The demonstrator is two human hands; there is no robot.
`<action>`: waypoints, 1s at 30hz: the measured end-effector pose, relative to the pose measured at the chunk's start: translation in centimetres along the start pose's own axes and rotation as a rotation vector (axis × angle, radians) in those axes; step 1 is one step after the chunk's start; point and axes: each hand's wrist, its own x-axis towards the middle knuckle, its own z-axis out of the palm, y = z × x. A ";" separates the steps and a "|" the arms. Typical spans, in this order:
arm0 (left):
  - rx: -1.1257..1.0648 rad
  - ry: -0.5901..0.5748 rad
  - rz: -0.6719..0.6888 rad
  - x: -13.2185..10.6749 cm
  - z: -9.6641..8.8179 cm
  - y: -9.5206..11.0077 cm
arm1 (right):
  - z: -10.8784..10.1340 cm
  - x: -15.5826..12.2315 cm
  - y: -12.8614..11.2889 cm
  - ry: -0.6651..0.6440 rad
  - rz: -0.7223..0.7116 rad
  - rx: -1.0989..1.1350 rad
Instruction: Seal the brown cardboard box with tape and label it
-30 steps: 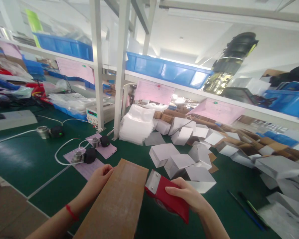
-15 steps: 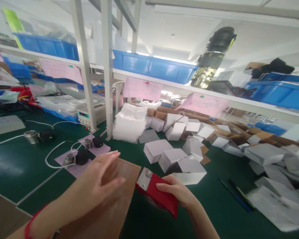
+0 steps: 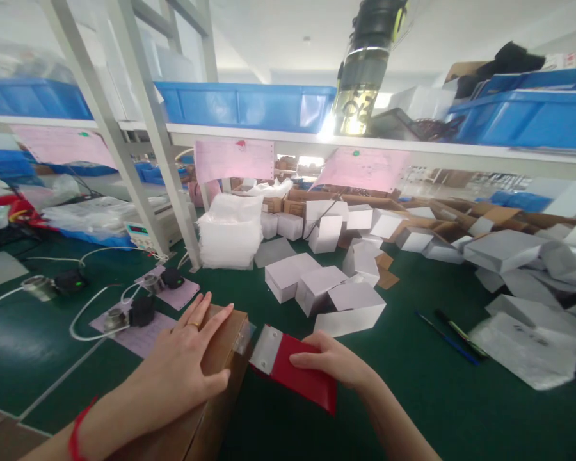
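Note:
My left hand (image 3: 187,355) lies flat, fingers stretched out, on top of a brown cardboard box (image 3: 218,400) at the near edge of the green table. My right hand (image 3: 331,362) grips a red tape dispenser (image 3: 295,371), whose metal blade end sits against the box's far right corner. A strip of clear tape shows at that corner. A red band circles my left wrist.
Several small white boxes (image 3: 312,291) lie scattered past the dispenser, with a stack of white foam bags (image 3: 230,234) behind. Cabled metal sensors (image 3: 125,314) rest on pink sheets at left. Pens (image 3: 448,333) lie at right. Blue bins (image 3: 244,105) sit on the shelf overhead.
My left hand moved from the box's left side onto its top and pressed flat. The dispenser stayed at the box's far corner. The view swung left and dropped lower.

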 end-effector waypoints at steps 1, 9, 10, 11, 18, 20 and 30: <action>-0.016 0.012 0.001 0.0 0.0 -0.3 | -0.2 -0.4 0.3 -0.003 0.006 -0.004; -0.302 0.137 0.059 0.7 0.4 -5.0 | -0.4 -1.1 -0.7 -0.014 -0.011 0.035; -0.352 0.139 0.063 0.8 0.2 -6.0 | -0.3 -0.5 -1.5 -0.020 -0.011 0.034; -0.401 0.144 0.073 0.9 0.0 -7.2 | -0.2 0.3 -2.3 -0.031 -0.017 0.032; -1.014 0.131 -0.008 0.6 3.3 -13.0 | 2.8 7.0 -8.3 -0.028 0.136 -0.149; -1.242 0.093 -0.085 -0.1 6.3 -12.9 | 3.7 7.6 -9.6 -0.042 0.172 -0.189; -1.534 -0.203 -0.064 -3.6 7.7 -6.7 | 5.2 2.9 -11.5 0.060 0.382 -0.459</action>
